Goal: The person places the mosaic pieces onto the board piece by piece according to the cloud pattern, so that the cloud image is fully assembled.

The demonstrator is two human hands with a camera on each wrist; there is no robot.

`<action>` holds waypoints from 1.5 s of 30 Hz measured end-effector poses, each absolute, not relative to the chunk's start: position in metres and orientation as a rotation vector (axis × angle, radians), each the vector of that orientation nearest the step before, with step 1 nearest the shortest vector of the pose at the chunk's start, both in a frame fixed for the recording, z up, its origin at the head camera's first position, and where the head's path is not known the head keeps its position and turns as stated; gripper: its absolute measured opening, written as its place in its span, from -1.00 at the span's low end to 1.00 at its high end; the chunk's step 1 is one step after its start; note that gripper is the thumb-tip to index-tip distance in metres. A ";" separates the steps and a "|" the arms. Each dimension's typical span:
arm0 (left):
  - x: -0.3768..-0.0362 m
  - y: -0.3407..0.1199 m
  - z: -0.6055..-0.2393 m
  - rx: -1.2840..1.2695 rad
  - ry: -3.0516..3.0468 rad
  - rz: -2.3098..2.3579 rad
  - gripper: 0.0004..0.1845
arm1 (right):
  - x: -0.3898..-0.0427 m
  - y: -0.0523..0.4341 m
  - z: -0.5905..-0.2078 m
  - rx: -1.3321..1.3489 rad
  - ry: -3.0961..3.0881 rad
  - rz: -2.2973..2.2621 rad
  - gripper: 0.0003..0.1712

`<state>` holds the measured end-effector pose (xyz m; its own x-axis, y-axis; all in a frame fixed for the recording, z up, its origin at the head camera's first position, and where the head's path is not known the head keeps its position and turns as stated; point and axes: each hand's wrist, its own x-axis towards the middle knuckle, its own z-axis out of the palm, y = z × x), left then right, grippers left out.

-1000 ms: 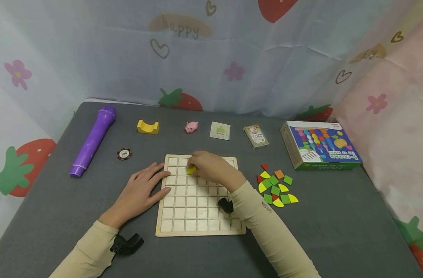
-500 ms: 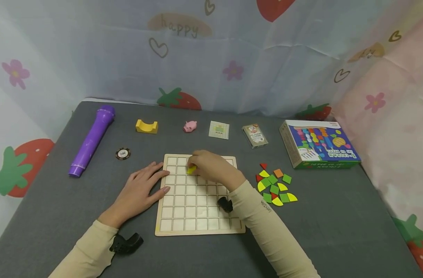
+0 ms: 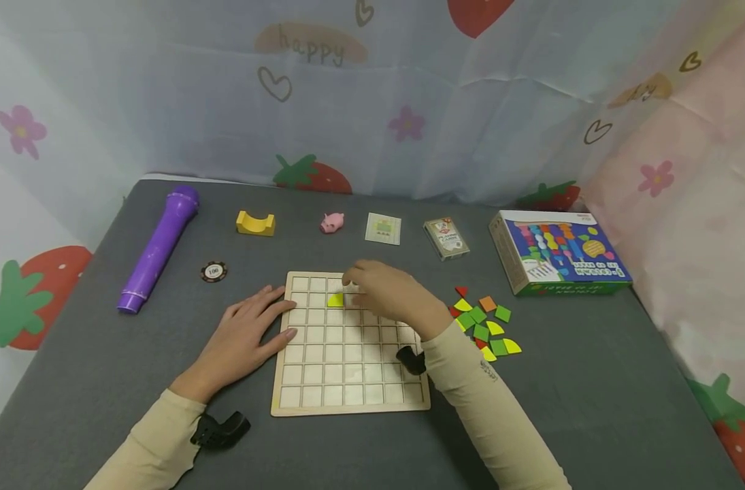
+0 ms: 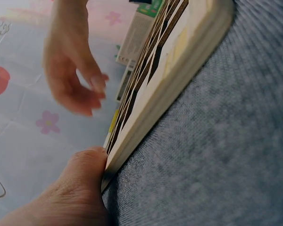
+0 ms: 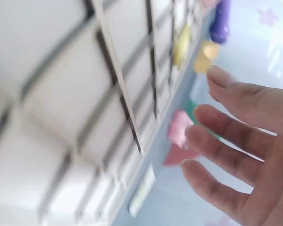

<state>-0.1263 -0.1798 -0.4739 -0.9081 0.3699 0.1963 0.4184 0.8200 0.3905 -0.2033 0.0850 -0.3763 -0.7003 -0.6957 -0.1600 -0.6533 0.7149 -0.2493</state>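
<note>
A wooden grid board [image 3: 354,354] lies flat on the grey table, with square cells across it. One yellow tile [image 3: 335,300] sits in a cell near its far left corner. My left hand [image 3: 243,333] rests along the board's left edge, fingers extended, thumb and fingertips at the rim. Just right of the yellow tile, my right hand [image 3: 390,292] hovers over the board. In the right wrist view its fingers [image 5: 221,188] are spread and loosely bent, with nothing between them.
Several green, yellow, red and orange tiles [image 3: 480,332] lie right of the board. Behind it are a pink pig [image 3: 332,222], a small card [image 3: 383,229] and a card pack [image 3: 446,238]. A game box [image 3: 562,252], purple microphone [image 3: 159,248], yellow block [image 3: 255,223] and poker chip [image 3: 213,271] lie farther out.
My right hand has let go of the yellow tile and moved up and to the right, leaving the tile in its cell. The left hand stays at the board's edge.
</note>
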 end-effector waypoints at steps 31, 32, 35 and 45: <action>-0.126 -0.180 -0.474 -0.628 -2.885 -0.671 -0.43 | -0.197 0.260 -0.387 -0.336 2.846 -0.209 -0.83; -0.126 -0.180 -0.474 -0.629 -2.884 -0.672 -0.43 | -0.197 0.260 -0.388 -0.352 2.851 -0.212 -0.80; -0.125 -0.179 -0.475 -0.632 -2.881 -0.674 -0.44 | -0.197 0.259 -0.389 -0.399 2.868 -0.234 -0.72; -0.126 -0.180 -0.474 -0.626 -2.881 -0.681 -0.44 | -0.198 0.261 -0.390 -0.452 2.864 -0.250 -0.84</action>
<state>-0.1259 -0.1800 -0.4744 -0.9080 0.3668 0.2025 0.4186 0.8138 0.4031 -0.1978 0.2612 -0.3897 -0.9259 -0.3210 -0.1991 -0.2817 0.9379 -0.2024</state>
